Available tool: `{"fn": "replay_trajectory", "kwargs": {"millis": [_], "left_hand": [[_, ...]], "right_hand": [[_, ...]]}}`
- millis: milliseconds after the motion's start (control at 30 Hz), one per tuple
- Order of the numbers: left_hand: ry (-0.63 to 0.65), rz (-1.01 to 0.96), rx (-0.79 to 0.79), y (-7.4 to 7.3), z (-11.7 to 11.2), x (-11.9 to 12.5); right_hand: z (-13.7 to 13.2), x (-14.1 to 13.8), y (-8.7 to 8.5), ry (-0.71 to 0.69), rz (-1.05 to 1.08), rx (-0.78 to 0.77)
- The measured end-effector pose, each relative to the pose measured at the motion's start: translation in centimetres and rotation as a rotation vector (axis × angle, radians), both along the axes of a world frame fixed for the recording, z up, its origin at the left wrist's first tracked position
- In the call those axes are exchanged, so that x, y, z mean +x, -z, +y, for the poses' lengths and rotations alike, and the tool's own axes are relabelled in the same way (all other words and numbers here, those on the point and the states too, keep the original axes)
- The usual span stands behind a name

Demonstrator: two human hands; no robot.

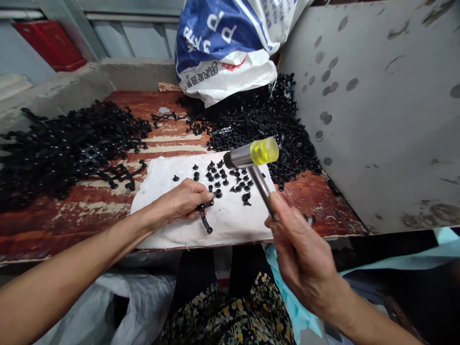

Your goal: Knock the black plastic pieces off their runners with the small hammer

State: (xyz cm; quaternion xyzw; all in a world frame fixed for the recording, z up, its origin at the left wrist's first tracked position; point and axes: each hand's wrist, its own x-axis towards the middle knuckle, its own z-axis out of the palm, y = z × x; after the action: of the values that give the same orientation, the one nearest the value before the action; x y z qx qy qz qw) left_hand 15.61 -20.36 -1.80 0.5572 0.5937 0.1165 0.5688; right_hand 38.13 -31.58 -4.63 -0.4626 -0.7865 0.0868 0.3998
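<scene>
My right hand (302,249) grips the metal handle of a mallet (240,155), which is raised above the white cloth (165,239). The mallet has a clear yellow face on one end and a dark one on the other. My left hand (187,197) is closed on a black jointed plastic part (205,220) at the middle of the cloth, its fingertips pinching one end. Just beyond it, several small black round-based studs (217,184) are scattered over the cloth. The mallet's head hides some of them.
Black jointed parts form a heap (72,143) at the left of the worn red-brown table (32,230). Another black pile (258,120) lies at the back right, partly beneath a blue-and-white sack (223,48). A grey spotted panel (388,120) walls off the right side.
</scene>
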Motion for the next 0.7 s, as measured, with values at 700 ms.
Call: {"fn": "replay_trajectory", "kwargs": {"millis": [700], "left_hand": [[0.344, -0.165, 0.064, -1.6, -3.1, 0.7]], "right_hand": [[2.9, -2.5, -1.2, -0.031, 0.491, -0.523]]}}
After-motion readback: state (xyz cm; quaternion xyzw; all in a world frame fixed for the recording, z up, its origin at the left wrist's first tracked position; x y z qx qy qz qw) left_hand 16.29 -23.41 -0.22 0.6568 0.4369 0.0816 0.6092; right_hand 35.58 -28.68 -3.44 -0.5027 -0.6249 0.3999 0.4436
